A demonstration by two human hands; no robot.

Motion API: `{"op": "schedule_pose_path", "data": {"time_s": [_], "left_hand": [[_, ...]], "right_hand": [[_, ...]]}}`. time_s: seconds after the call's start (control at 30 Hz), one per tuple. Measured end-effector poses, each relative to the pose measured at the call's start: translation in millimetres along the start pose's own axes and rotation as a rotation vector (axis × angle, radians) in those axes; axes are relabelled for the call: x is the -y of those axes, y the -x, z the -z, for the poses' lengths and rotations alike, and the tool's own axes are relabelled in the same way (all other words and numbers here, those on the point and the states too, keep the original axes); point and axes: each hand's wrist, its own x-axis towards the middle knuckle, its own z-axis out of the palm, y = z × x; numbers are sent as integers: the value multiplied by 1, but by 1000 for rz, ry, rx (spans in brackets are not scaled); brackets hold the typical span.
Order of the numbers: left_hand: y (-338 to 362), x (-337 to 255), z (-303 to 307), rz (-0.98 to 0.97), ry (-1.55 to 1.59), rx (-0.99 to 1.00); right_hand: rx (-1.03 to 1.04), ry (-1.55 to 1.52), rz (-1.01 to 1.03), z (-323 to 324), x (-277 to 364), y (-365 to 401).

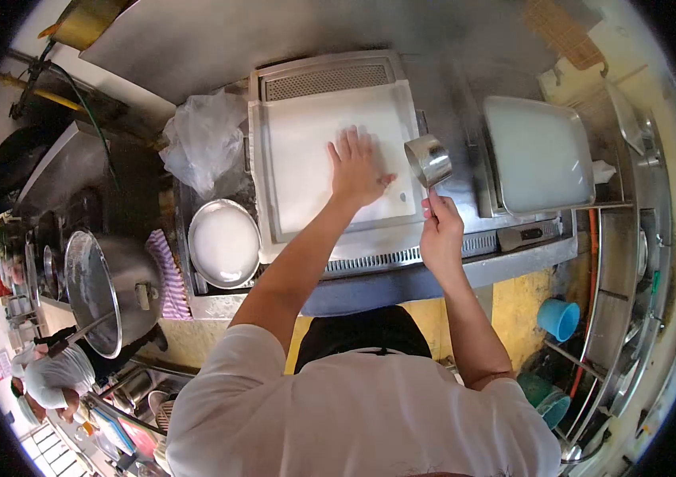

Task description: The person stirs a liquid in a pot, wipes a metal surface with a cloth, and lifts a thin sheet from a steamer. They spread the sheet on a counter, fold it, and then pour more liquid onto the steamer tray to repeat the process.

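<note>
My left hand (356,171) lies palm down with its fingers spread on a white sheet (298,151) that covers a square metal tray. Beside the sheet's right edge, my right hand (442,226) is closed round the handle of a metal ladle (429,160). The ladle's cup is held tilted above the counter; what it contains, if anything, is hidden. A round metal bowl (225,243) of white stuff stands left of the tray. Above the tray's far end shows a perforated metal strip (326,80).
A clear plastic bag (207,141) lies at the back left. On the right stands a rectangular tray (541,155) of whitish liquid. A large pot (95,294) and a striped cloth (168,274) are at the left. Another person (56,378) is at the lower left. Blue bucket (558,319) below right.
</note>
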Motion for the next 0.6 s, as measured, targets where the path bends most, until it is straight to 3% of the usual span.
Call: {"op": "schedule_pose_path", "data": {"time_s": [0.2,0.33,0.43,0.53,0.6], "left_hand": [[45,17,13,190,203,-150],[97,81,22,295,231,-368],[143,164,3,391,230,-606],[200,232,-13,652,124,-576],[233,247,-28,773,-79,-348]], "right_hand": [[53,23,21,-1,-14,-7],[152,9,24,-15,-34,-10],[191,104,120,-35,-39,-21],[224,304,244,-46,-27,-34],[237,397,328,-57,-17,-41]]}}
